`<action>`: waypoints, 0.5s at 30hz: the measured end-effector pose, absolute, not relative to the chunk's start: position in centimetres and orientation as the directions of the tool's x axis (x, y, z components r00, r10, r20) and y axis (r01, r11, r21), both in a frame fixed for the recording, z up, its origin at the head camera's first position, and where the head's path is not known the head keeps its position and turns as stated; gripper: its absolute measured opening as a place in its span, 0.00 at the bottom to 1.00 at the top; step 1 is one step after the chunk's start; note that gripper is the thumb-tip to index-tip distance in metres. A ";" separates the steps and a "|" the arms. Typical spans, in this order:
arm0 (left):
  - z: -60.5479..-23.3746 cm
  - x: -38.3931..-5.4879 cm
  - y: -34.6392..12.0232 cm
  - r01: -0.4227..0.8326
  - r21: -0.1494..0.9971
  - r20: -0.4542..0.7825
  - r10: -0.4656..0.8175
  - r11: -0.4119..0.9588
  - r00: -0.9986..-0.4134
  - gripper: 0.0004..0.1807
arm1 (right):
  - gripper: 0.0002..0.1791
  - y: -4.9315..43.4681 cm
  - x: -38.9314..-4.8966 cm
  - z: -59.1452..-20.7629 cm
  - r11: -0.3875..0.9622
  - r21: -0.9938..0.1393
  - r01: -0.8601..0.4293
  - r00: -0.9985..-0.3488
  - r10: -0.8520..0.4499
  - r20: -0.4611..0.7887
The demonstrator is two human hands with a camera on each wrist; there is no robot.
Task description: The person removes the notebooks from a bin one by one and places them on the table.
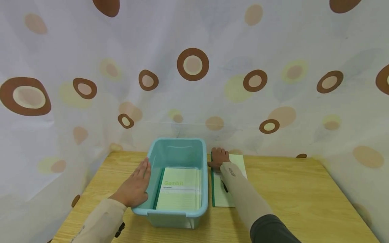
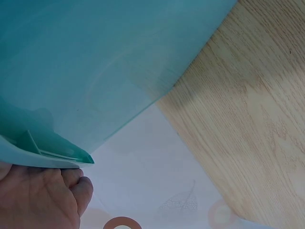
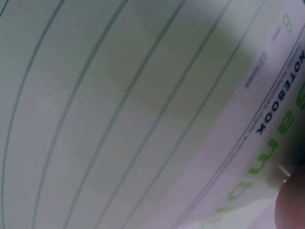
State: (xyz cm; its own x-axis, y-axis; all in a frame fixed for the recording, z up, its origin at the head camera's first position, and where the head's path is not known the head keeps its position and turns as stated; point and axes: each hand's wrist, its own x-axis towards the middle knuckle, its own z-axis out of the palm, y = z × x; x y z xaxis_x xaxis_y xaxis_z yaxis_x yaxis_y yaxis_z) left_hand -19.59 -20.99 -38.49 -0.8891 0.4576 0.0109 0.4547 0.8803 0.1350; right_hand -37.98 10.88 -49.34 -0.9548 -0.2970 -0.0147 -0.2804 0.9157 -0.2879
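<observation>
1. Lying straight-fingered along the turquoise tub's [image 1: 173, 221] nine-o'clock side, the left hand [image 1: 136, 185] grasped nothing; the right hand [image 1: 219, 160] covered the outer notebook [image 1: 223, 200] at three o'clock, its grip impossible to tell. Inside lay a Gambit notebook [image 1: 179, 195].
2. Left wrist: that hand touched the tub at eight.
3. Right wrist: ruled cover [image 3: 109, 114], fingertip [image 3: 291, 202] at four.

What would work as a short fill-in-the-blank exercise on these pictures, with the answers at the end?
In the head view, the left hand touches the ____ side of the plastic bin.
Under the right hand is a green-spined notebook, to the ____ of the bin.
The large green word on the inner notebook, inside the bin, is ____.
Missing words: left; right; Gambit.
</observation>
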 end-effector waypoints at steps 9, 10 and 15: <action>-38.7 -19.6 -21.1 0.460 0.123 0.023 0.461 0.879 -0.887 0.43 | 0.12 10.8 -38.6 -50.8 0.895 -0.286 -0.343 -0.933 -0.360 -0.010; -38.7 -19.6 -21.1 0.460 0.127 0.024 0.461 0.879 -0.887 0.43 | 0.13 10.8 -38.6 -50.9 0.896 -0.285 -0.341 -0.933 -0.359 -0.015; -38.7 -19.6 -21.1 0.459 0.131 0.020 0.460 0.879 -0.888 0.43 | 0.17 10.8 -38.9 -51.4 0.907 -0.284 -0.312 -0.941 -0.335 -0.036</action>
